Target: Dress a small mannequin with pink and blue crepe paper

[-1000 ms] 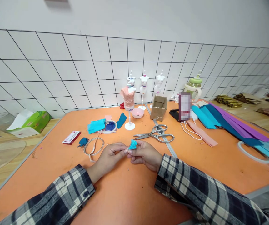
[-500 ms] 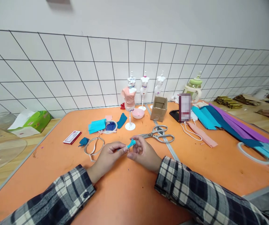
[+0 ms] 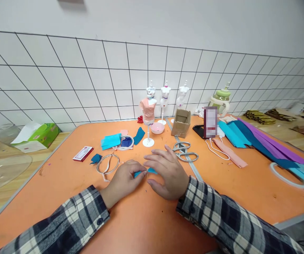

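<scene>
My left hand (image 3: 126,180) pinches a small piece of turquoise fabric (image 3: 152,171) between thumb and fingers, low over the orange table (image 3: 133,218). A thin pale thread hangs at the fabric's middle, beside my left fingertips. Over the fabric's right end my right hand (image 3: 169,173) is spread, its fingers apart; whether it touches the fabric is hidden. Large metal scissors (image 3: 187,156) lie just beyond my right hand, their blades covered by it. Left of my left hand rests an embroidery hoop (image 3: 107,165) with a white strip across it.
A mini mannequin in pink cloth (image 3: 148,112) stands beyond my hands, near a pink bowl (image 3: 157,128) and a cardboard box (image 3: 181,123). Left lie a red-and-white box (image 3: 83,154) and turquoise cloth (image 3: 111,141). Right are a phone (image 3: 210,122) and purple fabric (image 3: 270,141).
My right hand has let go of the turquoise fabric, opening and spreading its fingers over it. My left hand keeps its pinch. The view has shifted slightly.
</scene>
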The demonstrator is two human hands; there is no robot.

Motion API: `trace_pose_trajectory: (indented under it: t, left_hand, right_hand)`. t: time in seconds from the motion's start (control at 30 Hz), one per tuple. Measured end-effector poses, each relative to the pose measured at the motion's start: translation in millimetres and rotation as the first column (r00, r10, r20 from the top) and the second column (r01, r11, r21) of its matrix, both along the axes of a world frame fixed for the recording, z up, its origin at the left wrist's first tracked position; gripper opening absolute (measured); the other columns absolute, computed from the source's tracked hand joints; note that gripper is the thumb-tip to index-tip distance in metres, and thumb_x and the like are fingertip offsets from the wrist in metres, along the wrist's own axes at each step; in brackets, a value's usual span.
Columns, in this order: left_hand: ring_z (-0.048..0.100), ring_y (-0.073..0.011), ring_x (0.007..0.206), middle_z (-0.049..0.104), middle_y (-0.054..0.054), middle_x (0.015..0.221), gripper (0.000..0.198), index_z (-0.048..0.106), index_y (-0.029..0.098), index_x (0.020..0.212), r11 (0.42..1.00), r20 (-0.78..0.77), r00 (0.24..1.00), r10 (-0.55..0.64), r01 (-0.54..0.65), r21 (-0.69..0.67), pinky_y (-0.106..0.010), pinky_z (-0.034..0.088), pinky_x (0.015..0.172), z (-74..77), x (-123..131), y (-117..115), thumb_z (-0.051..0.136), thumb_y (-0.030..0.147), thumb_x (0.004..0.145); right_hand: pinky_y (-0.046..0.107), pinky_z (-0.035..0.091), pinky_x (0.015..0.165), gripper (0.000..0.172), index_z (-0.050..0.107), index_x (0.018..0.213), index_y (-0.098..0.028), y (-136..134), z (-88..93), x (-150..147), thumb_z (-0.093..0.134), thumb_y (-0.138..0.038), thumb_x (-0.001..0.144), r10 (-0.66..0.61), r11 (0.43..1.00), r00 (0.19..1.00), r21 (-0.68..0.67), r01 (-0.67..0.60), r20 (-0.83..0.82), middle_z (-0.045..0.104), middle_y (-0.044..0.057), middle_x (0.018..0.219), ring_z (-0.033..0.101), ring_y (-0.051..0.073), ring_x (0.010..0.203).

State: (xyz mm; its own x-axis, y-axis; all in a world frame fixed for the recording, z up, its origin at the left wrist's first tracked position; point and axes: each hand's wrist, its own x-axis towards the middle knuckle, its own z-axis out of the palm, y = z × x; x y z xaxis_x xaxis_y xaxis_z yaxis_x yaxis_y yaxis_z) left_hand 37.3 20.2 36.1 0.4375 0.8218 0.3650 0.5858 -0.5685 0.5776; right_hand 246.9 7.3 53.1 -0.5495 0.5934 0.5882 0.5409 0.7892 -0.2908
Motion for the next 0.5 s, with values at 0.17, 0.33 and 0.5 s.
trace_pose_trajectory:
  t: [0.17, 0.33, 0.5]
  left_hand:
    - [0.063, -0.0191, 0.079, 0.072, -0.006, 0.082, 0.019, 0.074, 0.020, 0.084, 0.987, -0.101, 0.993, -0.069, 0.083, 0.139, -0.032, 0.045, 0.074, 1.3, -1, -3, 0.057, 0.024, 0.090]
    - [0.063, -0.0184, 0.077, 0.072, -0.006, 0.080, 0.020, 0.075, 0.020, 0.083, 0.996, -0.034, 0.998, -0.058, 0.060, 0.070, -0.031, 0.046, 0.072, 1.1, 0, -2, 0.057, 0.027, 0.090]
    - [0.065, -0.0180, 0.076, 0.074, -0.006, 0.079, 0.023, 0.075, 0.019, 0.082, 0.993, 0.085, 0.996, -0.015, 0.025, -0.119, -0.028, 0.048, 0.070, 2.6, 1, 1, 0.057, 0.032, 0.088]
  right_hand:
    - [0.052, 0.017, 0.117, 0.027, 0.064, 0.116, -0.021, 18, -9.2, 1, 0.056, -0.031, 0.092, 0.062, 0.980, 0.992, -0.192, -0.041, 0.106, 0.072, 0.007, 0.106, 0.060, 0.025, 0.113]
    - [0.031, 0.045, 0.084, 0.025, 0.062, 0.113, -0.020, 23, -16.4, 3, 0.061, -0.032, 0.092, 0.016, 0.964, 0.999, -0.266, -0.003, 0.046, 0.074, 0.004, 0.093, 0.067, 0.018, 0.086]
    - [0.028, 0.037, 0.068, 0.029, 0.069, 0.094, -0.021, 19, -14.3, 3, 0.046, -0.037, 0.100, -0.004, 0.987, 0.987, -0.155, 0.029, 0.160, 0.073, 0.004, 0.082, 0.064, 0.017, 0.076]
